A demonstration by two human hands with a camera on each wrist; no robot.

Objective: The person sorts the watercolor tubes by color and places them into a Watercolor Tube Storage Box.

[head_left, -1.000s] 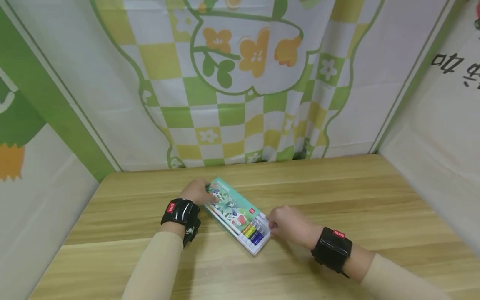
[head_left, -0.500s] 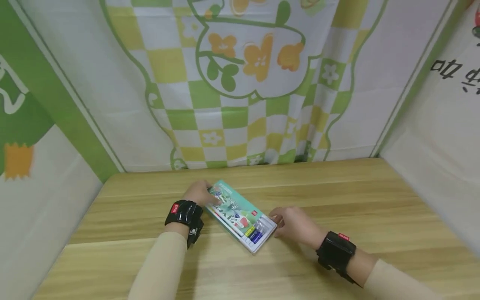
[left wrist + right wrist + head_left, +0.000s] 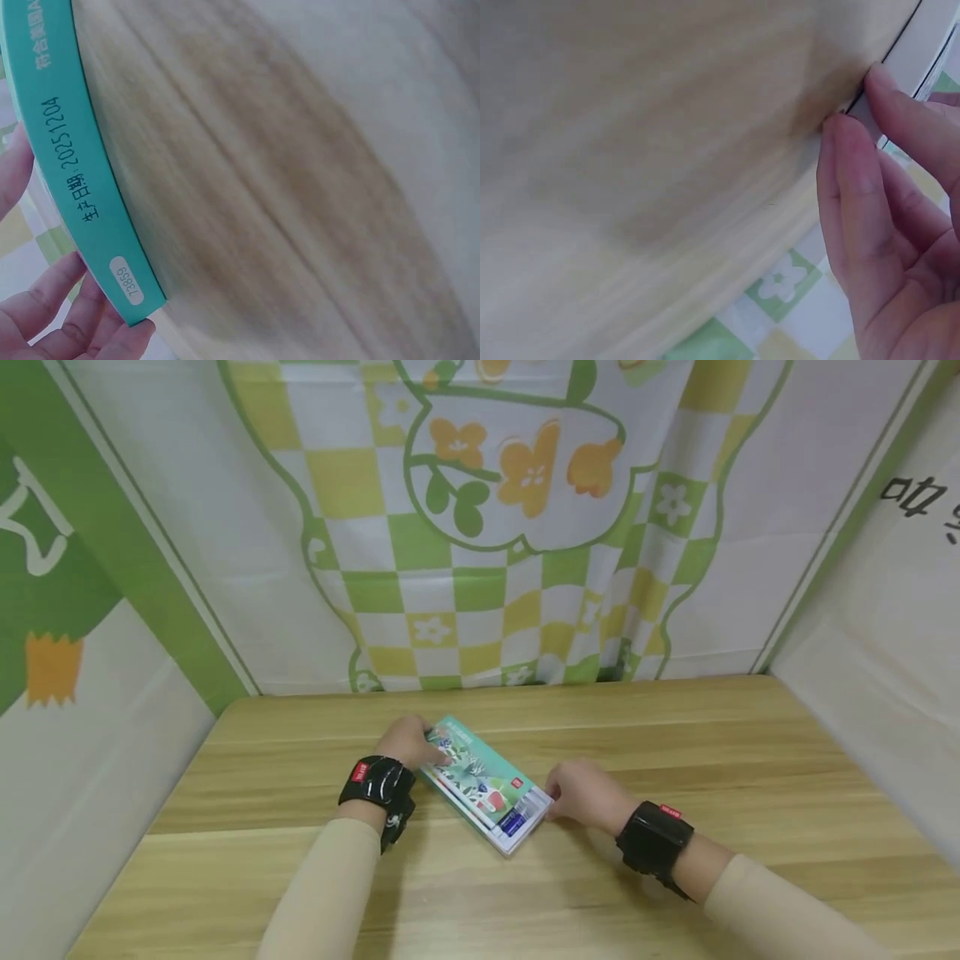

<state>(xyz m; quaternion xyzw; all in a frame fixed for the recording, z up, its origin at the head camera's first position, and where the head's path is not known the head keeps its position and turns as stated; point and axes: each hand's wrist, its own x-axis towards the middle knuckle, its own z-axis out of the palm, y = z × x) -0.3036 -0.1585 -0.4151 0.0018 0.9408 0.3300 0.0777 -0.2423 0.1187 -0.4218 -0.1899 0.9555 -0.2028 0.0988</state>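
Note:
A flat teal paint box (image 3: 480, 777) with a printed plant cover lies slantwise on the table. Its white inner tray (image 3: 534, 814) sticks out of the lower right end, showing dark blue paint tubes (image 3: 513, 822). My left hand (image 3: 408, 743) grips the sleeve's upper left end, thumb over the cover; in the left wrist view its fingers (image 3: 56, 300) hold round the box's teal end (image 3: 82, 172). At the opposite end, my right hand (image 3: 588, 793) pinches the tray's end, its fingertips (image 3: 851, 135) at the white edge (image 3: 907, 52) in the right wrist view.
The wooden table (image 3: 660, 735) runs back to a checked, flowered curtain (image 3: 472, 585). White fabric walls (image 3: 885, 635) with green bands stand at both sides. Both wrists wear black straps (image 3: 654, 843).
The tray has slid further into the sleeve under my right hand; the orange and yellow tubes have gone from sight, leaving the blue ones. My left hand keeps its hold.

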